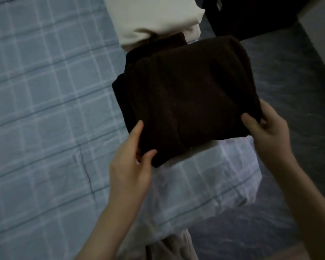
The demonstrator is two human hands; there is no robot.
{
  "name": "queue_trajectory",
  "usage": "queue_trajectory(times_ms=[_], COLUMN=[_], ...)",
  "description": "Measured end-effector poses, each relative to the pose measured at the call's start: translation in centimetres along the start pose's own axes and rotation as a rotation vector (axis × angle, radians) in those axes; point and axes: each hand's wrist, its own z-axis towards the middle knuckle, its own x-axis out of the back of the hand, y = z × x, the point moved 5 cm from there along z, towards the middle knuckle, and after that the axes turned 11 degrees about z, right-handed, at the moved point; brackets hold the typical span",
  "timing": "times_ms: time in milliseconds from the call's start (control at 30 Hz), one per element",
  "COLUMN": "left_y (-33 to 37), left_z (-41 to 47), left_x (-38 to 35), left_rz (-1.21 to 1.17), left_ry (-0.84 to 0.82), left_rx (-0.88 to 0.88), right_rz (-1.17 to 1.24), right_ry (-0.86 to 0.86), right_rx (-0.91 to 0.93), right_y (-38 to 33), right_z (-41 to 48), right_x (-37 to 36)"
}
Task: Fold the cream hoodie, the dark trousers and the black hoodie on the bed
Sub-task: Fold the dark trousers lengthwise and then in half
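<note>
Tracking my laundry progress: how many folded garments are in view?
2 certain: folded cream hoodie farther up the bed; folded dark garment nearer, held by left hand and right hand. A dark layer beneath may be a third.

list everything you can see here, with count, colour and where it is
cream hoodie: one, cream, folded, far end of the bed
dark folded garment: one bundle, dark brown-black, at the bed's right edge, just in front of the cream hoodie
black item: one, black, top right beyond the bed, too dark to identify
bed sheet: one, pale blue check, covering the bed
floor: dark grey, right of the bed
pale cloth: one, beige, bottom edge
left hand: one, pinches the bundle's near left corner
right hand: one, grips the bundle's near right corner
</note>
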Motion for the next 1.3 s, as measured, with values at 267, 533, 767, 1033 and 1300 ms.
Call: queue_trajectory(times_ms=[267, 533, 767, 1033, 1300], left_y=[-1.3, -0.2, -1.8, 6.3, 2.1], left_z=[0.1, 3.2, 6.3, 5.2, 11.3], left_x=[0.5, 1.2, 1.2, 1.2, -7.3], left_rz=[-0.041, -0.529, -0.484, 0.268, 0.49], left_ry=[-0.16, -0.033, 0.089, 0.204, -0.054], left_rx=[0.066, 0.428, 0.387, -0.269, -0.342], right_rz=[-0.047, -0.012, -0.115, -0.65, -0.686], right_ry=[-0.111, 0.076, 0.169, 0.077, -0.277], right_rx=[-0.164, -0.014, -0.047, 0.529, 0.344], right_y=[-1.1, -5.9, -3.7, -8.1, -2.0], right_z=[0.3, 3.2, 6.9, 3.8, 7.3], right_x=[-0.2, -3.5, -4.0, -5.8, -10.2])
